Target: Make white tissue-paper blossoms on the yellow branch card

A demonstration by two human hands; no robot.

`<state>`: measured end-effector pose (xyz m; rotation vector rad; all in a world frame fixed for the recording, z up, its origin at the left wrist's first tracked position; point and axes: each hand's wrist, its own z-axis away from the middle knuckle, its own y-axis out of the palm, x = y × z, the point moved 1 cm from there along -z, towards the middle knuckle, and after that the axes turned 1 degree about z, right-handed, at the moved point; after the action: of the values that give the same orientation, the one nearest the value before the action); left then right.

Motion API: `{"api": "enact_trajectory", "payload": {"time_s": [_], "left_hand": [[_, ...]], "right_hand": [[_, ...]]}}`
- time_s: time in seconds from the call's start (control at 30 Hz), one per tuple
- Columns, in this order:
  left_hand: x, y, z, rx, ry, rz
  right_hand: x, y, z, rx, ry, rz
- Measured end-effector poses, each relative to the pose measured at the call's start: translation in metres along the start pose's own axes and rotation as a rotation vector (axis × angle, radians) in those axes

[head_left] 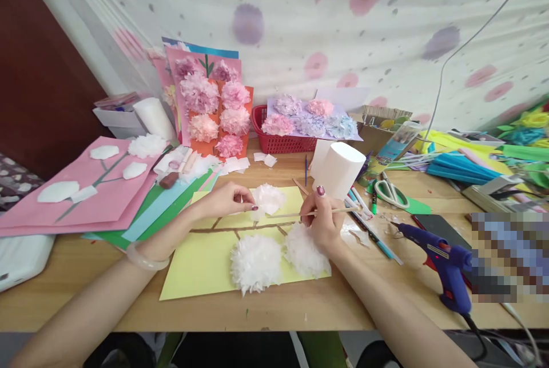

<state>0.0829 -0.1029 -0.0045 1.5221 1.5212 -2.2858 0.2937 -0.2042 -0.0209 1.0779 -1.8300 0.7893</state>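
My right hand grips a thin wooden stick, whose tip points left towards my left hand. My left hand is closed in a pinch beside a white tissue-paper pom-pom; whatever sits between its fingertips is too small to make out. Both hands are over a yellow sheet of paper with a brown branch drawn across it. Two more white pom-poms lie on the sheet's lower part: a fluffy one in the middle and another partly under my right hand.
A blue hot glue gun lies at right, near white-handled scissors and several pens. A white paper roll stands behind my right hand. Pink sheets with white shapes lie left. Behind are a red basket and finished-looking flower cards.
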Motion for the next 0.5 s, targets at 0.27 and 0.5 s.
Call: {"api": "enact_trajectory", "payload": {"time_s": [0.27, 0.5], "left_hand": [[0.003, 0.018, -0.009, -0.195, 0.064, -0.107], [-0.002, 0.027, -0.007, -0.273, 0.051, -0.123]], "right_hand": [[-0.001, 0.004, 0.002, 0.032, -0.09, 0.236], [0.003, 0.003, 0.005, 0.035, -0.264, 0.4]]}}
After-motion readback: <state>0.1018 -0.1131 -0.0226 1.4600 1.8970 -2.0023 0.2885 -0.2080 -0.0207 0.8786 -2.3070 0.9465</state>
